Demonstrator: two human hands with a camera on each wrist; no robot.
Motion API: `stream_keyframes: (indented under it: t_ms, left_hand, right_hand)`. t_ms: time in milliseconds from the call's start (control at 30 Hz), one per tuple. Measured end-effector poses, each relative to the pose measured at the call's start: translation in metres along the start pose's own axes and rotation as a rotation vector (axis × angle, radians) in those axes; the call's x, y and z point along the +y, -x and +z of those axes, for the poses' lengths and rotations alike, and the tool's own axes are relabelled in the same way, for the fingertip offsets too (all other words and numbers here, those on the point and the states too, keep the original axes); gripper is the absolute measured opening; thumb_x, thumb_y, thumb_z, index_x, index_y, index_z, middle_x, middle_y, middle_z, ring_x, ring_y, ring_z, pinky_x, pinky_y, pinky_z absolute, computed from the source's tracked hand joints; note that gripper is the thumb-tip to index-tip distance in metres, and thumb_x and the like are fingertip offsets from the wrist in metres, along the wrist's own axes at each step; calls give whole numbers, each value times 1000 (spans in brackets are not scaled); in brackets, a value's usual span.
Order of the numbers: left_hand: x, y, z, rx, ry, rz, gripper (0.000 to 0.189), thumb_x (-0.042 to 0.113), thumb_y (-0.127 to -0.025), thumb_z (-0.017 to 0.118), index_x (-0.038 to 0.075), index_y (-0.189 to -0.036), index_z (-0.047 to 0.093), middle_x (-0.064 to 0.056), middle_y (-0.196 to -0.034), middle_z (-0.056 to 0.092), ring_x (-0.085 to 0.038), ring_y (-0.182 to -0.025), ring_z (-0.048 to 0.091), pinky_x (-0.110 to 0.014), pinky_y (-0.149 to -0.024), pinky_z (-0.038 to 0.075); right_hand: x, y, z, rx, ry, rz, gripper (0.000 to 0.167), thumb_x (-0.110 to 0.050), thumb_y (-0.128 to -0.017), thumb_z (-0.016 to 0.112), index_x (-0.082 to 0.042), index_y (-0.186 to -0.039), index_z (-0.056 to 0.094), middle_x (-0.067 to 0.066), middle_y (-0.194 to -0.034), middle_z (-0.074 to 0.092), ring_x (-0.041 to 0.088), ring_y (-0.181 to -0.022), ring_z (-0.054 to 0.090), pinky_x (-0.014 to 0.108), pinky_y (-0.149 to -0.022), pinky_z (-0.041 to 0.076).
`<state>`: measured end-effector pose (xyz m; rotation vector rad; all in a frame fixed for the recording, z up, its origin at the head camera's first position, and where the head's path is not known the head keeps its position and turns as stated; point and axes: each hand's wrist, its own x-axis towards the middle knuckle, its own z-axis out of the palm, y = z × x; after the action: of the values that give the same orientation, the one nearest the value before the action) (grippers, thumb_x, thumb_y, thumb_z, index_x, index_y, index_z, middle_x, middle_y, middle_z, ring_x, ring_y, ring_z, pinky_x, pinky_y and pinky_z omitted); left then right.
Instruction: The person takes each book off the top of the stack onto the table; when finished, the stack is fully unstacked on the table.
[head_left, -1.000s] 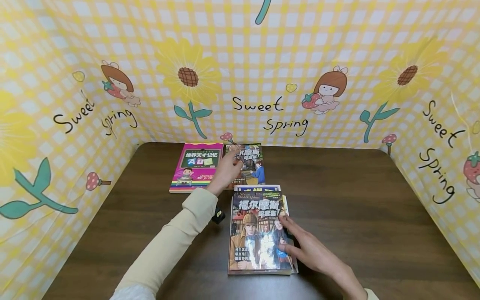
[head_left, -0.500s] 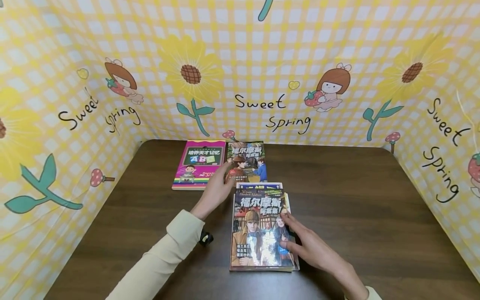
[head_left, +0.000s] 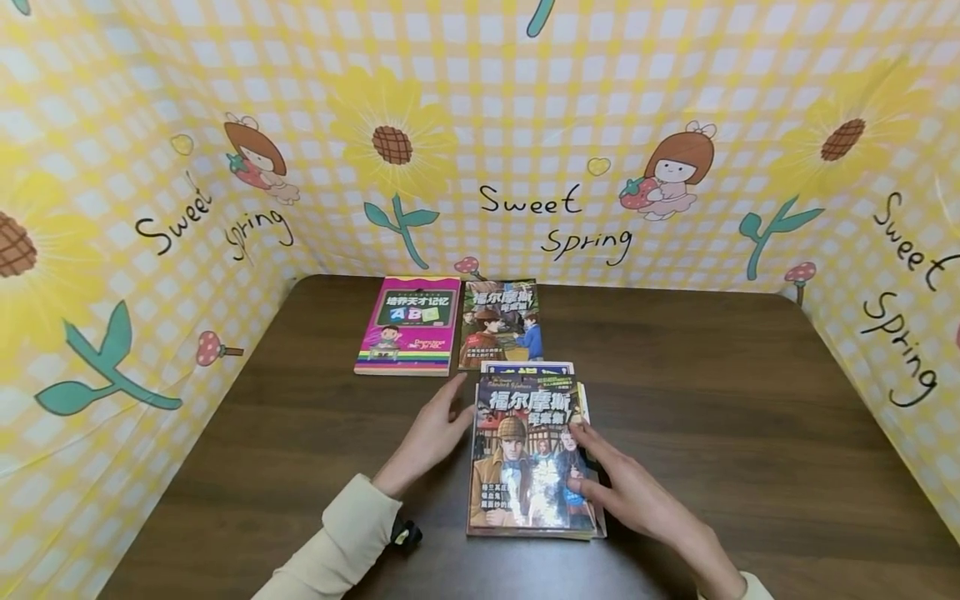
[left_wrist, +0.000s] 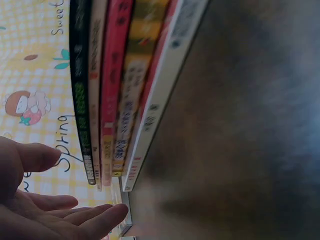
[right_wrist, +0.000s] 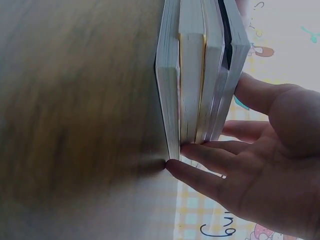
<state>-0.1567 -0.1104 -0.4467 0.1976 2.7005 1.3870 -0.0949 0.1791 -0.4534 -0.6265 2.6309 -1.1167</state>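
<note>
A stack of several books [head_left: 525, 454] lies near the front of the table, a detective comic-style cover on top. My right hand [head_left: 637, 492] rests along its right side, fingers nearly straight against the page edges [right_wrist: 192, 90] and thumb by the top cover. Just left of the stack, my left hand [head_left: 427, 437] is held with relaxed, extended fingers and holds nothing. The left wrist view shows the stacked spines [left_wrist: 112, 90] beyond that hand's fingertips.
Behind the stack lie a pink ABC book [head_left: 411, 329] and, beside it, another detective book [head_left: 498, 325]. A yellow checked cloth [head_left: 540, 108] walls the back and sides of the dark wooden table [head_left: 712, 400].
My left hand has drawn back from the rear detective book toward the left side of the stack. My right hand stays at the stack's right edge. The books keep their places.
</note>
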Motion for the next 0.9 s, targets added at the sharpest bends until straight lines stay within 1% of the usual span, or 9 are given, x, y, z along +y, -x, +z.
stream_keyframes:
  t_ms: [133,200,300,367,500,667,800,900]
  left_hand:
    - [-2,10,4,-47,-26,-13,62,20,-99,55,1,-150,27,-22,-151,32,-38,-134,38,-50,-101,41]
    - [-4,15,7,-64,-33,-7,61,21,-99,55,0,-150,27,-23,-151,32,-38,-134,38,-50,-101,41]
    - [-4,22,10,-73,-29,-6,62,23,-99,55,0,-150,28,-23,-150,34,-37,-134,38,-49,-103,40]
    - [-5,27,11,-78,-21,6,61,23,-99,55,-1,-149,29,-24,-149,35,-37,-134,39,-49,-103,40]
    - [-7,36,14,-100,-23,7,61,27,-99,55,1,-149,31,-23,-148,38,-37,-134,39,-52,-106,36]
    - [-7,42,15,-128,-4,-4,61,29,-99,55,7,-150,31,-20,-147,41,-35,-131,44,-51,-104,39]
    - [-6,44,14,-135,12,7,62,27,-99,55,6,-151,29,-20,-147,40,-35,-129,45,-50,-102,41]
    - [-7,44,13,-132,3,21,62,26,-99,55,5,-151,29,-21,-147,40,-35,-131,44,-50,-102,41]
  right_hand:
    - [0,0,-2,5,13,1,75,-42,-93,60,-10,-153,26,18,-157,19,42,-134,36,59,-104,33]
    - [0,0,-2,5,13,4,75,-41,-93,60,-10,-153,27,18,-157,19,42,-133,36,60,-104,33]
    - [0,1,-2,4,11,14,75,-41,-93,61,-11,-153,27,18,-157,19,42,-134,35,60,-104,32]
    - [1,0,-1,4,12,19,75,-41,-92,61,-11,-153,28,17,-157,20,41,-134,35,59,-105,32]
    - [1,0,0,6,13,24,76,-42,-92,62,-11,-152,28,16,-157,21,41,-135,34,58,-105,31]
    - [1,-1,-1,25,-9,34,77,-42,-90,65,-12,-152,30,15,-156,24,40,-136,33,58,-106,31]
    - [0,-2,-2,37,-8,43,78,-45,-88,65,-13,-151,32,13,-155,27,37,-137,33,58,-106,32]
    - [-2,-3,-2,40,-8,75,76,-49,-89,63,-15,-151,34,11,-156,28,36,-137,33,58,-105,33]
